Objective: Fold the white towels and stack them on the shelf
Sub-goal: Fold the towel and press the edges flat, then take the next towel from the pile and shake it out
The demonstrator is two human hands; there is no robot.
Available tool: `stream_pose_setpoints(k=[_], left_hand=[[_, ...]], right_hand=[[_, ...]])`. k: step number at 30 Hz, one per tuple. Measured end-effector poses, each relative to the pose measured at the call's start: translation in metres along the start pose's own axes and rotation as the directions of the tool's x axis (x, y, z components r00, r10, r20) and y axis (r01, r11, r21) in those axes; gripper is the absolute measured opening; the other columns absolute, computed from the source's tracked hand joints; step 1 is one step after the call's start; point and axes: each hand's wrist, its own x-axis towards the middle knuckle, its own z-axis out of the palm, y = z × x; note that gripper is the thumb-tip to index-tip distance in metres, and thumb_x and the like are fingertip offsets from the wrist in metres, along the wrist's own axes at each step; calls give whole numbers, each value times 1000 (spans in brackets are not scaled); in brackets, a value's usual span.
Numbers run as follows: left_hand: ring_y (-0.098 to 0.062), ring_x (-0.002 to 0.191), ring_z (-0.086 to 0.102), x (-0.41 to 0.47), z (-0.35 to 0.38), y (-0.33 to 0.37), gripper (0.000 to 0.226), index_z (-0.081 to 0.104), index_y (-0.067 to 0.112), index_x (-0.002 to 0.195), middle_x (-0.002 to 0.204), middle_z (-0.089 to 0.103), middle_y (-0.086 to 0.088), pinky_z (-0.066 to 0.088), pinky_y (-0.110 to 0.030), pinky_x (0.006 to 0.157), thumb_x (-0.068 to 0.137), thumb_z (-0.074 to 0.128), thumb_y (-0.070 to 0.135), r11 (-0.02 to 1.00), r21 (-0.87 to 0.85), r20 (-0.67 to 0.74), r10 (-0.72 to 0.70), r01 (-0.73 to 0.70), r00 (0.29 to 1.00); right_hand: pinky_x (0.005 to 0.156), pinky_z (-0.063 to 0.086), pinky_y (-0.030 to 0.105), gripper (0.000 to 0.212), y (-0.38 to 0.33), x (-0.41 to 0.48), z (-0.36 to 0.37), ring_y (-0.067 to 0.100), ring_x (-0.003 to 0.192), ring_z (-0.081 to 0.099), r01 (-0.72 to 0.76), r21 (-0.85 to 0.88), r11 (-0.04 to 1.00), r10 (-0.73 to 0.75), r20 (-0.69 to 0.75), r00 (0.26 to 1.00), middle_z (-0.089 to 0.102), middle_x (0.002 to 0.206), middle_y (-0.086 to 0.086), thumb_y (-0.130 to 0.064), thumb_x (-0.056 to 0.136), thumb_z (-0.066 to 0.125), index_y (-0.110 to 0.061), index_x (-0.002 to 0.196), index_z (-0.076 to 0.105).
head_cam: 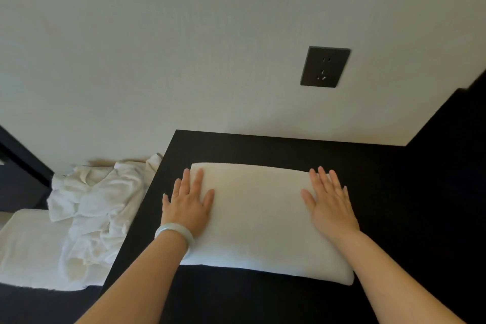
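Note:
A folded white towel [259, 218] lies flat on the black shelf [289, 150] against the wall. My left hand [188, 200] presses its left end with straight, spread fingers; a pale bangle sits on that wrist. My right hand [330, 201] lies flat on the towel's right end, fingers straight. To the left and lower down, a heap of crumpled white towels [97, 208] rests on a flat white towel [29, 247].
A dark wall socket [325, 66] is on the pale wall above the shelf. A black side panel [452, 139] rises at the right of the shelf. A dark piece of furniture [18, 166] stands at far left.

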Motion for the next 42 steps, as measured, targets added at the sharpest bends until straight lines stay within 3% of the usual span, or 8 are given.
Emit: stream_pose_setpoints(k=[4,9,17,23,27,31,33,42], left_hand=[[-25,152,1,-16,-12,-24,68,-4,28,156,165,2,-1,7,-52,121,96,8,60,993,25,39,-119,118,992],[-23,150,-13,-30,-11,6,69,-20,31,152,161,-19,3,-6,-49,120,90,-14,62,963,197,-149,214,-183,965],[-10,144,-30,-30,9,9,62,-29,45,145,155,-34,16,-7,-53,120,90,-8,65,961,131,-38,248,-242,968],[-38,144,21,-20,-18,16,74,4,30,154,162,12,-9,24,-56,112,96,41,56,979,-169,34,-114,118,993],[-39,128,43,-12,-39,9,78,24,12,150,145,40,-18,36,-51,105,92,57,51,886,-340,142,-284,316,948],[-35,123,50,-12,-51,-8,77,42,8,142,136,52,-12,35,-46,109,89,55,61,652,-544,340,-404,528,849],[-33,116,55,-16,-55,-13,72,53,14,134,127,60,-9,36,-50,110,84,60,65,481,-654,434,-393,584,811],[-28,94,65,-65,-68,-46,55,67,25,95,95,73,-3,49,-41,76,59,81,63,263,-767,491,-349,586,798]], right_hand=[[120,-11,45,70,19,-14,-2,11,147,-22,-94,81,992,97,-31,995,-17,164,-6,-69,92,2,-36,149,-22],[116,-27,37,68,8,-38,13,7,143,-36,24,-58,998,-37,-224,974,-21,161,-7,-69,94,-8,-38,150,-28],[117,-8,41,64,14,-39,31,-1,140,-37,100,133,986,-85,-115,990,-40,150,-29,-78,85,-11,-55,141,-32],[119,16,44,85,23,-43,9,11,151,-5,-36,402,915,53,-31,998,-16,159,-28,-60,91,48,-57,147,-14],[91,48,45,87,26,-32,-10,28,126,49,-459,612,644,375,271,887,40,145,5,-47,84,71,-30,154,21],[54,51,35,50,43,-26,-24,24,82,73,-603,787,129,247,564,788,77,91,2,-41,77,77,-22,121,61],[55,57,40,47,45,-29,-27,26,80,76,-607,794,-26,115,605,788,78,93,3,-39,69,82,-24,111,67],[84,55,58,43,-28,-57,-49,32,86,75,-569,822,-32,55,570,820,77,99,5,-39,75,80,-28,115,67]])
